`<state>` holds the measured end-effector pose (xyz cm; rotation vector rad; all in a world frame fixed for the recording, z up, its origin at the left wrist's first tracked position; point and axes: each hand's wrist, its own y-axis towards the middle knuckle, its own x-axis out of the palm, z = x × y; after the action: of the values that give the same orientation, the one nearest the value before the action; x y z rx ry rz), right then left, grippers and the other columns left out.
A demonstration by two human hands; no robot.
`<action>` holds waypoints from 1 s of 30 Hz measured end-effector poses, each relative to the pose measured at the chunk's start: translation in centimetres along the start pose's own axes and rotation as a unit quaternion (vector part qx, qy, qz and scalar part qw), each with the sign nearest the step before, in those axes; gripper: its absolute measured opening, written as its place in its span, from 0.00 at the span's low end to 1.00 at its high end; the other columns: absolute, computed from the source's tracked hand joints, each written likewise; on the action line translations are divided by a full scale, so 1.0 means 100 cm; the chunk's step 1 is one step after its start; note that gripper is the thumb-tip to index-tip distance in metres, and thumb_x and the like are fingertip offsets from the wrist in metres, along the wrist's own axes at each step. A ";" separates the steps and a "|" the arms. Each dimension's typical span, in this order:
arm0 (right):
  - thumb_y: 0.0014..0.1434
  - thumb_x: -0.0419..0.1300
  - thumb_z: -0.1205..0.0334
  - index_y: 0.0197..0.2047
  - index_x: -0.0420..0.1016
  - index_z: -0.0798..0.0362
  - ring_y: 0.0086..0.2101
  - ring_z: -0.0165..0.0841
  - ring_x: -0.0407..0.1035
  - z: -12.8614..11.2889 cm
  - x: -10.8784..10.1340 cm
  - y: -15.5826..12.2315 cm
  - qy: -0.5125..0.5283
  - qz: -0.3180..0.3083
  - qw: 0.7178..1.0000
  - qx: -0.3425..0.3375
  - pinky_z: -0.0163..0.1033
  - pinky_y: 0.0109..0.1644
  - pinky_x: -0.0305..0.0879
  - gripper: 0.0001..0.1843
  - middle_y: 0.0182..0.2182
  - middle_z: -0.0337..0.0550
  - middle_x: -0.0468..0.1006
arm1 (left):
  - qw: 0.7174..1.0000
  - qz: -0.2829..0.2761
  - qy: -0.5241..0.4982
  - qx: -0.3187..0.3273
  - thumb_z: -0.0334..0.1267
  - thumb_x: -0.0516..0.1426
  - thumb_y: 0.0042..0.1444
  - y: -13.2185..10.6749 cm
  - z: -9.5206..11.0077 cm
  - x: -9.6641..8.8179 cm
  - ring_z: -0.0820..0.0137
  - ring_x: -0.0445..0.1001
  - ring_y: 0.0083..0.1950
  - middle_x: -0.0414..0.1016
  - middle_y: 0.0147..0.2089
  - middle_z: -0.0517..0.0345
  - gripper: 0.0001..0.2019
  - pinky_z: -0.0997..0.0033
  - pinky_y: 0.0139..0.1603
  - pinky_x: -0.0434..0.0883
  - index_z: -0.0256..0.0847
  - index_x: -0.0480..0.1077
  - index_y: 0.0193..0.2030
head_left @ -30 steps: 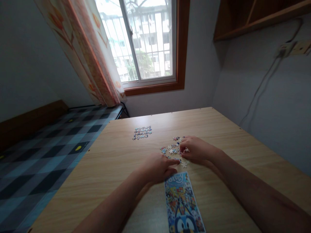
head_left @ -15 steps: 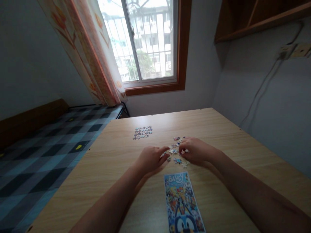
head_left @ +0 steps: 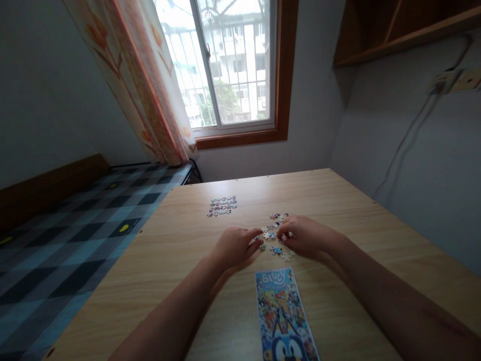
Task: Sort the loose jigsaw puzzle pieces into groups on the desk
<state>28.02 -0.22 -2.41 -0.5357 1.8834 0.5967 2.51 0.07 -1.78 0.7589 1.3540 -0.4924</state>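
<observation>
Loose jigsaw puzzle pieces (head_left: 269, 235) lie in a small scattered group on the wooden table. At the left edge of the group is my left hand (head_left: 236, 245), thumb and forefinger apart, with a pale piece showing in the gap between them. My right hand (head_left: 306, 233) reaches in from the other side, its fingertips bent down and close together on a puzzle piece, mostly hidden by the fingers. Nearer me lies a tall printed picture sheet (head_left: 281, 311) with "Bluey" lettering and many cartoon figures. Farther off to the left, several puzzle pieces (head_left: 222, 206) are laid in rows.
The wooden table (head_left: 169, 250) reaches toward the wall under a window (head_left: 240, 75). On the left stand a bed with a checked cover (head_left: 86, 245) and a flowered curtain (head_left: 139, 85). A shelf (head_left: 376, 35) and a wall socket (head_left: 447, 80) are at the right.
The view has shifted very slightly. My right hand's fingers have moved a little over the pieces; my left hand has stayed almost where it was.
</observation>
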 end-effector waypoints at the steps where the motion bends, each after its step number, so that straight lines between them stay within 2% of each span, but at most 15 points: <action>1: 0.53 0.58 0.67 0.37 0.82 0.48 0.35 0.31 0.69 0.000 0.000 0.000 0.002 0.001 1.000 0.000 0.33 0.41 0.58 0.11 0.32 0.40 0.80 | 1.000 0.000 -0.001 0.001 0.48 0.49 0.66 0.000 0.001 0.000 0.63 0.80 0.42 0.81 0.43 0.53 0.18 0.65 0.41 0.72 0.46 0.72 0.54; 12: 0.50 0.57 0.69 0.34 0.80 0.52 0.35 0.30 0.68 -0.004 -0.003 0.001 0.004 -0.037 0.999 0.012 0.32 0.40 0.57 0.10 0.31 0.41 0.78 | 1.000 0.001 0.010 -0.004 0.48 0.49 0.66 -0.001 0.000 -0.001 0.65 0.79 0.39 0.81 0.43 0.53 0.18 0.68 0.39 0.71 0.47 0.72 0.54; 18: 0.49 0.57 0.70 0.34 0.77 0.52 0.34 0.29 0.66 -0.004 -0.001 0.000 0.005 -0.024 0.999 0.047 0.31 0.38 0.56 0.10 0.32 0.41 0.77 | 1.000 0.000 0.025 0.010 0.46 0.49 0.65 -0.001 0.001 -0.001 0.66 0.78 0.35 0.81 0.38 0.54 0.17 0.68 0.37 0.71 0.47 0.73 0.53; 22: 0.49 0.56 0.73 0.31 0.76 0.53 0.32 0.28 0.65 -0.005 -0.001 -0.001 0.013 -0.038 0.998 0.044 0.30 0.37 0.55 0.08 0.30 0.40 0.76 | 1.000 0.005 0.022 0.021 0.45 0.49 0.65 -0.002 0.000 0.001 0.67 0.78 0.35 0.81 0.38 0.54 0.16 0.68 0.38 0.71 0.46 0.74 0.50; 25: 0.51 0.57 0.72 0.31 0.75 0.53 0.33 0.28 0.65 -0.008 -0.004 0.000 0.017 0.010 0.999 0.025 0.31 0.38 0.56 0.07 0.31 0.40 0.76 | 1.000 0.004 0.017 0.025 0.44 0.49 0.65 -0.002 0.001 0.001 0.67 0.78 0.36 0.80 0.38 0.54 0.15 0.68 0.38 0.71 0.46 0.74 0.48; 30: 0.57 0.59 0.69 0.32 0.75 0.53 0.37 0.31 0.66 -0.013 -0.001 0.005 0.010 0.117 0.991 -0.057 0.33 0.42 0.59 0.05 0.32 0.42 0.75 | 0.999 0.024 0.015 0.016 0.43 0.49 0.65 -0.002 0.005 -0.002 0.67 0.77 0.36 0.80 0.37 0.55 0.14 0.67 0.37 0.71 0.47 0.73 0.49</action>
<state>26.78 -0.61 -1.83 -0.3967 1.9534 0.8600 2.67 -0.45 -1.63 0.8246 1.3553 -0.4676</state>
